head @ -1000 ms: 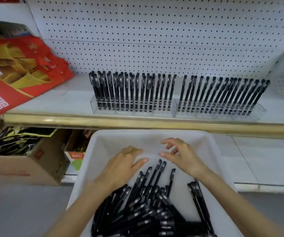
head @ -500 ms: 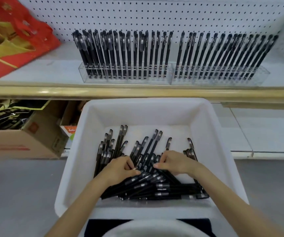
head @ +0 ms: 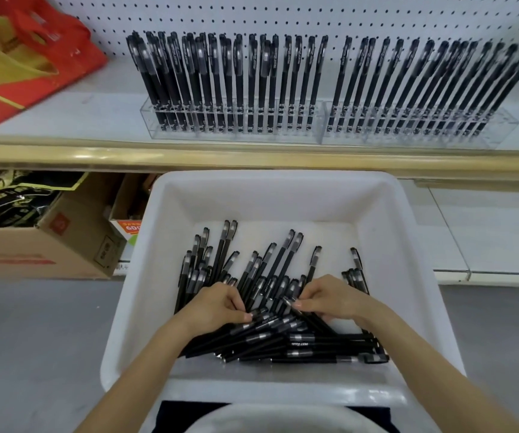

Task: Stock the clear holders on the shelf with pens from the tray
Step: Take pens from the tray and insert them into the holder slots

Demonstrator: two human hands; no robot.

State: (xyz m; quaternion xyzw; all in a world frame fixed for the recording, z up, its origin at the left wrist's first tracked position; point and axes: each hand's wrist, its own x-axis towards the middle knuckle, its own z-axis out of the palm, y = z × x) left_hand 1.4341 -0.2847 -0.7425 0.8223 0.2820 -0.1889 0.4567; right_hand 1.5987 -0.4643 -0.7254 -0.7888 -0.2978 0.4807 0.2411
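A red and yellow bag (head: 38, 54) lies on the far left end of the shelf (head: 74, 117). Below it, an open cardboard box (head: 42, 248) stands on the grey floor (head: 33, 345), with a smaller orange and green carton (head: 129, 232) just beside it, touching the tray's left wall.

On the shelf, in front of the pegboard (head: 283, 14), the left clear holder (head: 236, 128) stands filled with upright black capped pens (head: 252, 73). It touches the right clear holder (head: 423, 134), whose pens lean to the right. Both sit just behind the shelf's brass-coloured front edge (head: 189, 156).

Below that edge is the white tray (head: 408, 245). The loose pens (head: 270, 267) lie in a fanned heap across its near half, leaving the far part of the tray floor bare; the pens nearest the front wall lie crosswise.

The left hand (head: 217, 307) is sunk into the left-centre of the heap, fingers curled down round a bunch of pens and the thumb pressed on top of them. The right hand (head: 330, 298) is just beside it, right of centre, fingers curled into the heap, thumb and fingertips pinching the capped end of one pen. The two hands are close but not touching, with pens fanning out beyond and beneath both. A small group of pens lies apart near the tray's right wall, beyond the right wrist.
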